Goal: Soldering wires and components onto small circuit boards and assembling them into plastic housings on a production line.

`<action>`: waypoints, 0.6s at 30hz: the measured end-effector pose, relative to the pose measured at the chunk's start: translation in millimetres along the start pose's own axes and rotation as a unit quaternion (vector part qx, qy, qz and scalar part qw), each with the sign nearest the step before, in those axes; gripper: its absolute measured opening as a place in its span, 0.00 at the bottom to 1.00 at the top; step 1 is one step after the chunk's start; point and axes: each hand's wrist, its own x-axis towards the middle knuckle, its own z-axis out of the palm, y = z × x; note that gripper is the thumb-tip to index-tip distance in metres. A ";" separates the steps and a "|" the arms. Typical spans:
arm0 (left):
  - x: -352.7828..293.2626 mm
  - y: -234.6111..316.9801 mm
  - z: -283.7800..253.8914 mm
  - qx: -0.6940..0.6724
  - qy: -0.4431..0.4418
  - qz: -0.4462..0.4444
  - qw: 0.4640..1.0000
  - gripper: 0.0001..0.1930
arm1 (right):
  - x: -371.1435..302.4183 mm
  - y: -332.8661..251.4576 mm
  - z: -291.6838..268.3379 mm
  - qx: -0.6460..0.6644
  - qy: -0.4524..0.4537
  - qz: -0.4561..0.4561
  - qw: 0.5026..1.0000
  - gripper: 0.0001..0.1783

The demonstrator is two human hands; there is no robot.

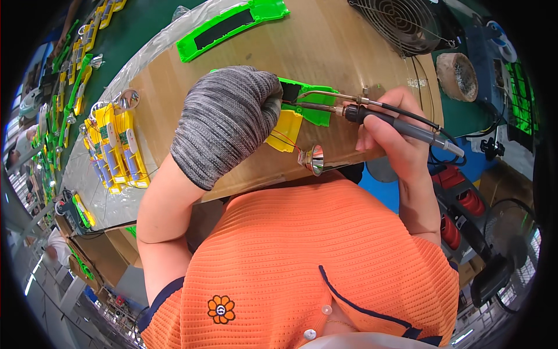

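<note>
My left hand (229,119), in a grey striped knit glove, is closed over the left part of a green plastic housing (318,110). What its fingertips pinch is hidden by the glove. My bare right hand (404,136) grips a soldering iron (389,121) with a dark handle and a thin metal feed tube (334,94) running alongside. The iron's tip reaches left over the green housing, close to my gloved fingers. Just below lies a yellow plastic part (285,132), from which thin red wires run to a shiny lamp reflector (315,160) near the board's front edge.
Several yellow assemblies (113,148) with blue cells stand at the left. Another green housing (232,28) with a dark strip lies at the back of the cardboard-covered bench (325,35). A fan (401,23) and a tape roll (457,77) occupy the back right.
</note>
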 end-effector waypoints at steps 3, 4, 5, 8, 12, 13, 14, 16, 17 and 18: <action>0.9 1.8 -2.8 -0.006 -0.004 0.005 1.000 0.06 | 0.1 0.1 3.4 -0.024 0.002 0.009 1.000 0.08; 0.9 2.4 -3.8 0.001 -0.006 0.009 1.000 0.06 | -0.1 -0.3 4.3 -0.029 0.004 0.012 1.000 0.08; 1.2 3.5 -4.6 0.007 -0.008 0.013 1.000 0.06 | -0.5 -0.7 5.1 -0.028 0.006 0.013 1.000 0.08; 3.4 5.5 -6.7 0.015 -0.021 0.014 1.000 0.06 | -2.9 -0.6 8.5 -0.028 0.018 0.020 0.999 0.09; 6.0 7.4 -9.0 0.019 -0.017 0.020 0.999 0.06 | -6.1 -0.8 11.0 -0.052 0.021 0.007 0.998 0.10; 6.6 7.7 -9.3 0.017 -0.024 0.018 0.999 0.06 | -6.4 -0.9 11.1 -0.060 0.021 0.012 0.998 0.10; 6.6 8.3 -9.8 0.016 -0.033 0.016 0.999 0.06 | -6.8 -0.9 11.4 -0.064 0.021 0.012 0.998 0.10; 6.9 9.6 -9.5 0.014 -0.031 0.020 0.999 0.06 | -6.9 -1.5 10.7 -0.067 0.022 0.012 0.997 0.09; 7.3 10.5 -8.7 -0.018 -0.055 -0.030 0.998 0.06 | -6.6 -1.9 9.9 -0.076 0.014 0.009 0.997 0.09; 7.8 10.7 -8.3 -0.050 -0.080 -0.079 0.992 0.06 | -6.4 -2.8 9.1 -0.078 0.008 0.005 0.997 0.09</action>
